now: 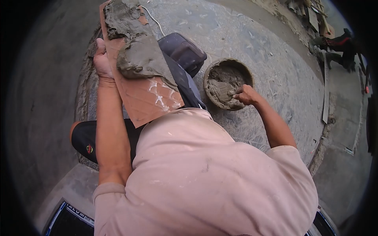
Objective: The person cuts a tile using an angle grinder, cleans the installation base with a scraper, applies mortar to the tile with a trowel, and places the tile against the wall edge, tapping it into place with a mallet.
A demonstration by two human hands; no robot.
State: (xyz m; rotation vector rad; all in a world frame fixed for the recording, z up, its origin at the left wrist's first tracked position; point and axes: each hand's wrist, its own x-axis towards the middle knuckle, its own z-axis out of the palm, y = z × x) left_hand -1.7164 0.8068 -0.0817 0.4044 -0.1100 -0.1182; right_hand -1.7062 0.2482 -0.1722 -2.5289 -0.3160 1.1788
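Observation:
My left hand point(102, 63) grips the left edge of a reddish-brown tile point(138, 106), which is tilted over my lap. Thick grey mortar point(141, 59) covers its upper and middle parts, while white smears mark the bare lower corner. On the right, a round bucket point(206, 87) holds more wet mortar point(226, 76). My right hand point(247, 95) is at its right rim, fingers closed around what looks like a mortar-coated trowel point(221, 89). The trowel's blade lies in the mortar, and its handle is mostly hidden by my fingers.
A dark rounded object point(183, 51) sits beside the tile, with a white cord point(155, 19) near it. The bucket stands on a grey patterned surface point(283, 78). Dark boots point(340, 47) and a long, narrow strip point(326, 94) are at the far right.

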